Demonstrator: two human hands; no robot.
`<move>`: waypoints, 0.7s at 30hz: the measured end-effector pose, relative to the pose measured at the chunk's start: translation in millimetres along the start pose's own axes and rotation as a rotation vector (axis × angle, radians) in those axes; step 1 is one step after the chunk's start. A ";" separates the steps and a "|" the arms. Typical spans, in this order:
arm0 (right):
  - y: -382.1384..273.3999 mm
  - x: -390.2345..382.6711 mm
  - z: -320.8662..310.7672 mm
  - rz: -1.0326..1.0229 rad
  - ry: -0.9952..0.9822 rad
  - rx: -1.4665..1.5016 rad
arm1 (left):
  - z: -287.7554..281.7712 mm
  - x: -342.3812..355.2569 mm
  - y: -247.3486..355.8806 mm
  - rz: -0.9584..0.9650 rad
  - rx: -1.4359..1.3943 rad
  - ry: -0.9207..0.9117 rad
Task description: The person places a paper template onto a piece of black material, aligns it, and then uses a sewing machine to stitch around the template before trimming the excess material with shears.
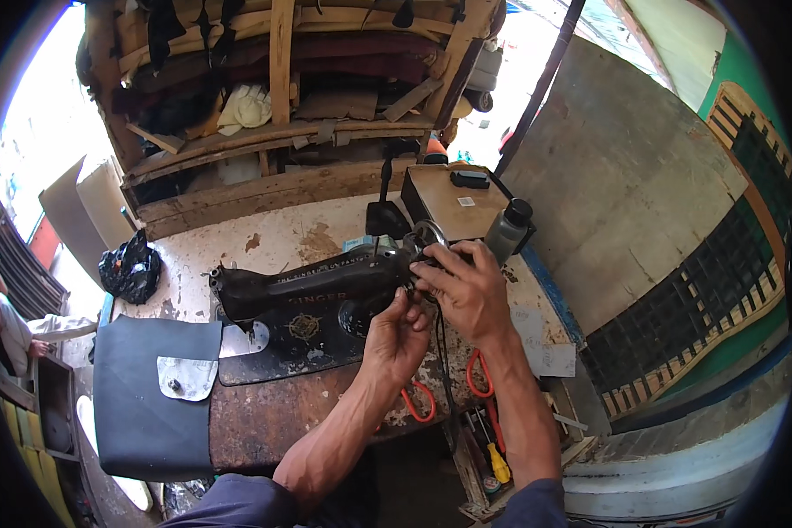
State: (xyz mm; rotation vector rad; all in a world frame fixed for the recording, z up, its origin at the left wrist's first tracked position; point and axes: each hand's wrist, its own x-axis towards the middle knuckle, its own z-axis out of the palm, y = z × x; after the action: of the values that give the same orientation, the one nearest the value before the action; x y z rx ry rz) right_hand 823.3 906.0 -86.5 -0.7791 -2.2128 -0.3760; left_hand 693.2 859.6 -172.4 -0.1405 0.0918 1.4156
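A worn black sewing machine (317,283) stands on the table, its needle end to the left and its shiny-rimmed handwheel (431,231) to the right. My right hand (468,290) reaches over that wheel with bent fingers gripping it, covering part of it. Just below, my left hand (398,341) is closed, thumb and forefinger pinched by the machine's right end; whatever they hold is too small to make out. A dark belt or cord (442,361) runs down between my wrists. Orange-handled scissors (420,402) lie near my left forearm.
A dark sheet (150,414) hangs over the table's left front, near a black plastic bag (132,268). A bottle (509,231) and a cardboard box (444,201) stand behind my right hand. An open drawer (475,466) holds a yellow-handled screwdriver (499,462). Another person (18,326) sits far left.
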 end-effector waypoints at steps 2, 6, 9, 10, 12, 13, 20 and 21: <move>-4.1 -2.4 6.1 0.072 0.010 -0.013 | 0.0 0.0 -4.8 0.033 0.014 0.003; -5.1 -2.7 14.3 0.149 0.052 0.018 | -2.7 5.3 -16.4 0.092 0.081 -0.008; 0.1 4.6 9.0 0.164 -0.048 0.035 | -10.0 11.7 -24.7 0.118 0.067 -0.049; 1.5 8.6 4.4 0.165 -0.080 0.060 | -13.1 13.5 -27.5 0.129 0.043 -0.065; 4.3 18.8 -8.9 0.156 -0.172 0.116 | -18.5 17.0 -32.9 0.112 0.006 -0.097; 7.4 24.1 -19.1 0.174 -0.348 0.113 | -20.5 18.8 -34.8 0.085 -0.029 -0.108; -4.3 46.6 -33.4 -0.002 -0.555 -0.109 | -23.3 5.1 -33.1 -0.075 0.008 -0.082; -8.0 46.3 -28.5 -0.005 -0.543 -0.195 | -24.6 -1.5 -31.4 -0.077 0.047 -0.059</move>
State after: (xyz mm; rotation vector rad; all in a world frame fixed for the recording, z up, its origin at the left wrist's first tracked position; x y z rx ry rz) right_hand 809.2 905.4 -33.4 -1.0802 -2.7087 -0.4247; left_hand 724.5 849.8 -195.2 -0.0625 0.0697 1.3382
